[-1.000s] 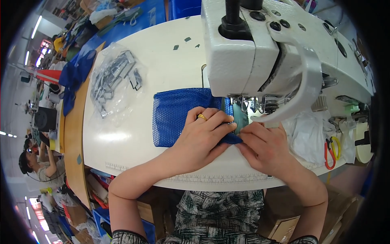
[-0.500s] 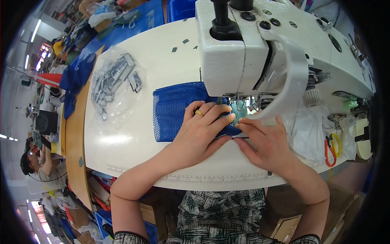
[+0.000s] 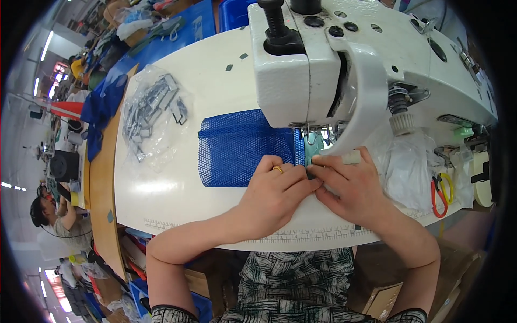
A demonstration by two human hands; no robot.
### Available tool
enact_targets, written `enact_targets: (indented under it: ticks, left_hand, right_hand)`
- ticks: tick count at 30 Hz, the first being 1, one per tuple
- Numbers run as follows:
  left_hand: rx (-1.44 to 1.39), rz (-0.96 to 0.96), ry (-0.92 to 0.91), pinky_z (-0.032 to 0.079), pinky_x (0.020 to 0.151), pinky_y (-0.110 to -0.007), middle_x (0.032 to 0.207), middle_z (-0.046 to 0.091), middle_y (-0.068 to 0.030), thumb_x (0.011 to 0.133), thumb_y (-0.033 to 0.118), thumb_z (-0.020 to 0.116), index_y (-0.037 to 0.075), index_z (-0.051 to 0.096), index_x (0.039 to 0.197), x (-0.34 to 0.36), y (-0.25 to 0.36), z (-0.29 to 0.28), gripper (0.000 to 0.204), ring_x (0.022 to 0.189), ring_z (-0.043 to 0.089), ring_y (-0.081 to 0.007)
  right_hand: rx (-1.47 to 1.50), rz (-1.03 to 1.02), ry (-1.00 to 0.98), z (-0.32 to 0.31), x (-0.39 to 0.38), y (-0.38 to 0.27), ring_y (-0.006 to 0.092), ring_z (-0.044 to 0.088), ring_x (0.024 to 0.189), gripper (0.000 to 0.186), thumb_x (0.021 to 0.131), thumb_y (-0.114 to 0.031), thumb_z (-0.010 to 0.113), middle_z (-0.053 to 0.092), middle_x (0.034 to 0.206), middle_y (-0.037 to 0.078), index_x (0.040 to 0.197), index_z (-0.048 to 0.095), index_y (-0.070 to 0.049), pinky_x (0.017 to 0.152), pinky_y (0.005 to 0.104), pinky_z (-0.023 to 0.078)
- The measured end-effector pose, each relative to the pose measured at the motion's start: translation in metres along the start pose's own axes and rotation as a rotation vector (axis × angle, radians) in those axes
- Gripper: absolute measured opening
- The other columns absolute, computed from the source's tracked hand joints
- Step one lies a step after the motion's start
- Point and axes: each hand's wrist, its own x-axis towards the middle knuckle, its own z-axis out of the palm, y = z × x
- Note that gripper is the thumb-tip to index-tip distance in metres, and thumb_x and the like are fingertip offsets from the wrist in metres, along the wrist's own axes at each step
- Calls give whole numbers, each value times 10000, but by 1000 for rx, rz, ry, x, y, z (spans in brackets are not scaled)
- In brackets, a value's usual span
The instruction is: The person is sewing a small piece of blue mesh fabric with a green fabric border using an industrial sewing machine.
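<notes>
A blue mesh piece (image 3: 231, 156) lies flat on the white table, its right edge by the needle and presser foot of a white sewing machine (image 3: 283, 81). My left hand (image 3: 277, 196), a ring on one finger, is closed at the mesh's lower right corner. Against it, my right hand (image 3: 353, 188) is closed too, a pale wrap round one finger. The fingertips of both meet at a small dark bit below the presser foot; what they pinch is mostly hidden. A pale green plate (image 3: 313, 148) shows by the needle.
A clear bag of grey clips or buckles (image 3: 153, 107) lies on the table's left. Red-and-yellow-handled scissors (image 3: 440, 196) and crumpled clear plastic (image 3: 406, 172) are at right. A ruler strip (image 3: 301, 235) follows the front edge. Another person (image 3: 59, 215) sits far left.
My left hand has slid off the mesh, down and right towards my right hand's fingertips. More of the mesh shows. The machine appears slightly further left in the view.
</notes>
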Motion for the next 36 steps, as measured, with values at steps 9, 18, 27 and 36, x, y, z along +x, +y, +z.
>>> enact_targets:
  ticks: [9,18,27,36]
  left_hand:
    - [106,-126,8,326,968,-465,1197,640,-41,876,255,797,88,695,1202,11,-11,-22,380,1116,575,-238]
    - [108,-102,-9,333,1015,-469,1287,596,-78,894,271,789,76,682,1242,4,-14,-11,413,1170,564,-266]
    - [134,-115,21,347,1029,-490,1299,595,-100,907,256,773,70,681,1250,6,-19,-10,401,1218,558,-287]
    - [173,-119,54,354,1037,-500,1303,599,-101,929,238,748,73,678,1243,7,-27,-5,362,1227,551,-297]
  right_hand:
    - [7,-44,16,2,-2,0,258,612,979,258,753,-141,797,730,1080,6,1001,760,-79,865,417,475]
    - [-18,-36,36,3,0,-1,262,608,957,238,773,-131,798,736,1080,2,1001,765,-70,834,410,475]
    - [-51,3,20,4,-1,1,315,607,1009,326,808,-151,812,734,1155,15,1119,764,-65,866,443,481]
    - [-82,32,-18,4,1,1,331,574,1055,378,875,-203,764,714,1189,52,1220,729,-52,891,466,468]
